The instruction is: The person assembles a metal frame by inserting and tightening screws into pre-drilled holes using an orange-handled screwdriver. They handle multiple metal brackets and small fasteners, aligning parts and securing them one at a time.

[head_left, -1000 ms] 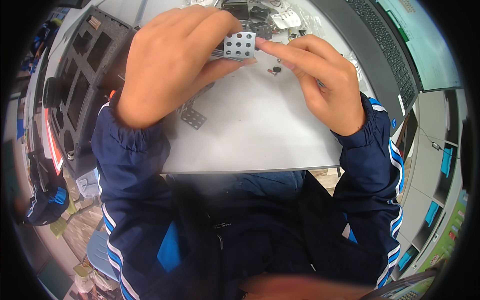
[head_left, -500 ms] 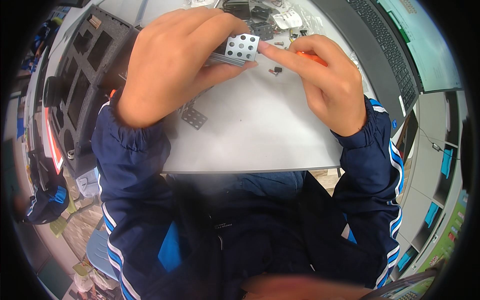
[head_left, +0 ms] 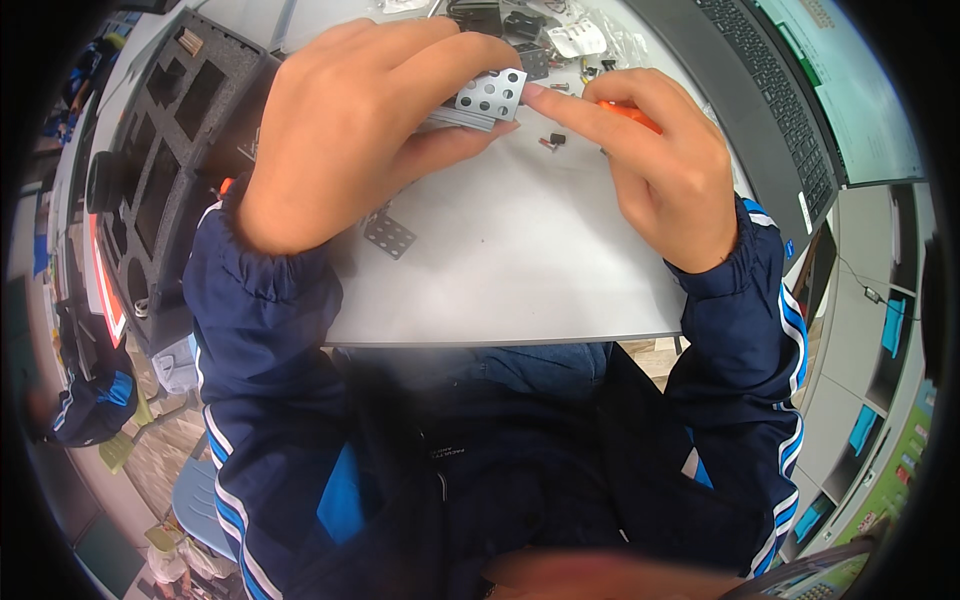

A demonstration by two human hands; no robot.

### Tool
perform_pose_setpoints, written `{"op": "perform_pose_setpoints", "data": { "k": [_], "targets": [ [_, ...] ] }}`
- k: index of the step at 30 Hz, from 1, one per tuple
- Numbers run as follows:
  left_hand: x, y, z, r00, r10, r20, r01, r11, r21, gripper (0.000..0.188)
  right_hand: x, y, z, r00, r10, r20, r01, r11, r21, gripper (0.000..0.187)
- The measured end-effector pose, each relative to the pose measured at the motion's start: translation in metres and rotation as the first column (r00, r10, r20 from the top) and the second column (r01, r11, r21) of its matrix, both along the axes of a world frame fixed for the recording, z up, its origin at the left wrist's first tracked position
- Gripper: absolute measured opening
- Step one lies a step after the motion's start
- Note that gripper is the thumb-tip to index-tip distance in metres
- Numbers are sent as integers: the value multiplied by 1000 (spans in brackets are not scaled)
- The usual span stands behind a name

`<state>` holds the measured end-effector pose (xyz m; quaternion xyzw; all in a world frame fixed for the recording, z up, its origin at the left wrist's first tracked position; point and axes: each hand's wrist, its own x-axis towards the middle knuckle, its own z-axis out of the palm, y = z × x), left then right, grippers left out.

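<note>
My left hand (head_left: 345,130) is closed around a silver perforated metal bracket (head_left: 492,95), with a grooved metal strip below its holed face. The thumb presses from underneath while the fingers wrap over the top. My right hand (head_left: 670,165) grips an orange handle (head_left: 634,115); the rest of that tool is hidden by the fingers. Its outstretched index fingertip touches or nearly touches the bracket's right edge. A grey perforated plate (head_left: 389,236) lies on the table below my left hand. Small screws and a black piece (head_left: 557,139) lie between the hands.
An open black case with foam cutouts (head_left: 185,105) stands at the left. A laptop (head_left: 775,85) borders the right side. Clear plastic bags (head_left: 610,35) and dark parts crowd the far end of the white table (head_left: 510,290).
The bracket has tilted slightly and shifted a little to the right in my left hand. My right hand has moved slightly right with it, still holding the orange handle.
</note>
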<state>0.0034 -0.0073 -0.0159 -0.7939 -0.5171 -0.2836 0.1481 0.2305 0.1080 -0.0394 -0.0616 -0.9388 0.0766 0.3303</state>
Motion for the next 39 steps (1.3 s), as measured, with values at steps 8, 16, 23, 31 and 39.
{"op": "perform_pose_setpoints", "data": {
  "k": [8,16,23,31,39],
  "targets": [
    [2,1,1,1000,18,-2,-18,1000,18,44,0,-1,1,1000,-14,-10,15,1000,20,59],
    [3,-1,5,992,100,-71,-100,995,8,43,0,-2,4,999,-41,-21,43,996,74,56],
    [5,0,3,987,145,-66,-142,989,42,40,6,11,5,988,-111,110,107,993,42,47],
    [4,2,2,990,120,-67,-117,991,59,41,20,23,5,939,-191,286,191,981,28,44],
    [2,1,1,990,120,-72,-116,992,48,40,22,27,6,889,-281,361,245,959,143,49]
  ]
}}
